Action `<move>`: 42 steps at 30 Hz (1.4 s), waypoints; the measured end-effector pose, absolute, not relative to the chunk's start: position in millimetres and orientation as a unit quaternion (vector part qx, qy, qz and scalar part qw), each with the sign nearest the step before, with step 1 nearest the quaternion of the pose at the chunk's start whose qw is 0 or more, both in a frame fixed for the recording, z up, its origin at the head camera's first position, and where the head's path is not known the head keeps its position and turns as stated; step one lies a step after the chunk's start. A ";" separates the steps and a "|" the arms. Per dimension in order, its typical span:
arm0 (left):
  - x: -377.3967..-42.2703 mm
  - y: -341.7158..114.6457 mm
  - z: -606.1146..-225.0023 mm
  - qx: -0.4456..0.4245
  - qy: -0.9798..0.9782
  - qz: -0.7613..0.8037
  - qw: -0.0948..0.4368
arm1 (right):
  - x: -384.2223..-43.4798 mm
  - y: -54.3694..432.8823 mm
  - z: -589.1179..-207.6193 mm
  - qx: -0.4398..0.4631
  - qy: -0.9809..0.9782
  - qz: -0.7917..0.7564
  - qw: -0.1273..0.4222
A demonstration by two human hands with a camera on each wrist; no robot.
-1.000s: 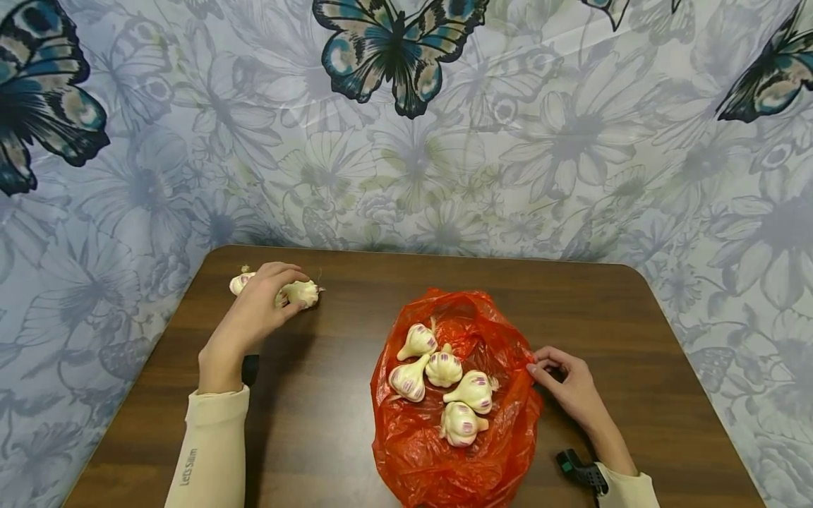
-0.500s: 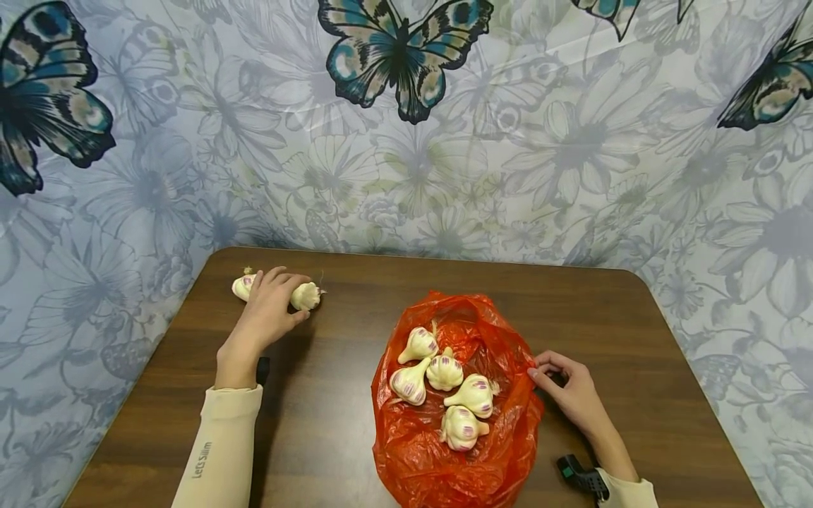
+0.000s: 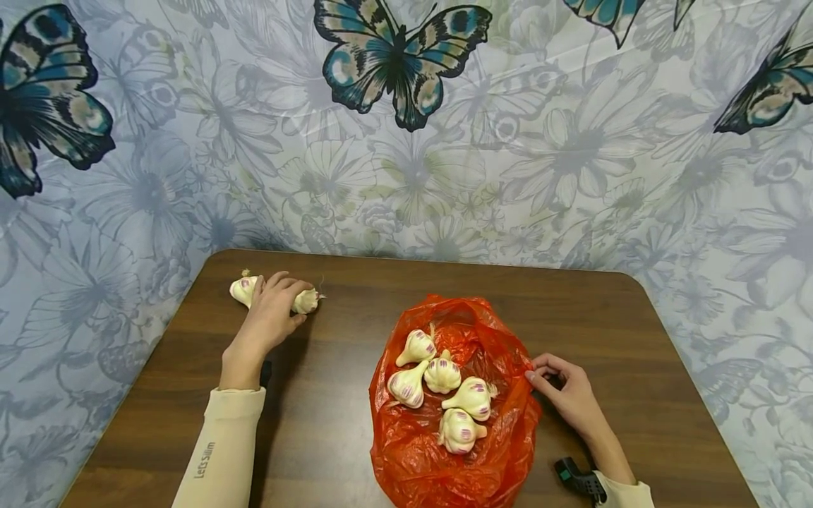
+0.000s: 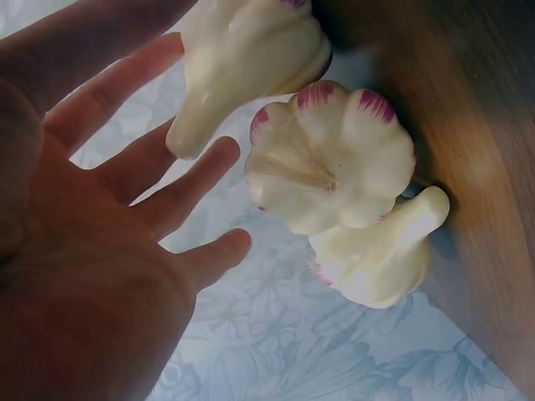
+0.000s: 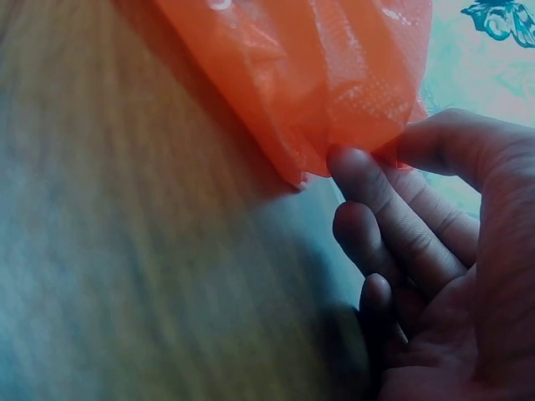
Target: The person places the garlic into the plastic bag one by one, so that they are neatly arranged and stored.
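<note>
At the back left of the table, my left hand (image 3: pixel 268 321) reaches over a small group of garlic bulbs (image 3: pixel 307 301). The left wrist view shows its fingers spread and fairly straight, palm facing three bulbs: one with its stem (image 4: pixel 251 58) by the fingertips, a middle bulb (image 4: pixel 330 159) seen end-on, and a lower bulb (image 4: pixel 376 263). My right hand (image 3: pixel 571 391) pinches the right rim of a red plastic bag (image 3: pixel 413 466) between thumb and fingers. Inside the wide-mouthed bag lie several garlic bulbs (image 3: pixel 473 398) with purple streaks.
The brown wooden table (image 3: pixel 336 395) has rounded back corners. Behind it hangs a pale flowered cloth (image 3: pixel 540 162) with large butterflies. A dark wrist device (image 3: pixel 578 480) sits by the right sleeve.
The left hand has drawn slightly right and toward me, and the bulb by its thumb now lies away from its grip on the table. The right hand keeps its pinch on the bag.
</note>
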State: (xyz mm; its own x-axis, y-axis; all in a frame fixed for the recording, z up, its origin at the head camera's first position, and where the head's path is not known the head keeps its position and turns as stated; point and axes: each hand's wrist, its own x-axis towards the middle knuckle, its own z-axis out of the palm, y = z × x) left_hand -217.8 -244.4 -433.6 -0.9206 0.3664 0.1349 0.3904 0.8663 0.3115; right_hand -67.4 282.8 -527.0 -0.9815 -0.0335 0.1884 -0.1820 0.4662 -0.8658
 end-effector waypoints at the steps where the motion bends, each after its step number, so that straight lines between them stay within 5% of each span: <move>1: -218.1 -243.8 -434.5 -0.201 -0.965 -0.166 0.038 | -66.6 282.3 -527.0 0.061 -0.854 0.512 0.073; 11: -217.0 -234.7 -442.5 -0.242 -0.953 -0.169 0.062 | -60.0 276.2 -527.2 0.056 -0.853 0.513 0.073; 42: -213.9 -237.9 -449.3 -0.253 -0.947 -0.199 0.002 | -44.7 262.8 -528.1 0.042 -0.862 0.498 0.081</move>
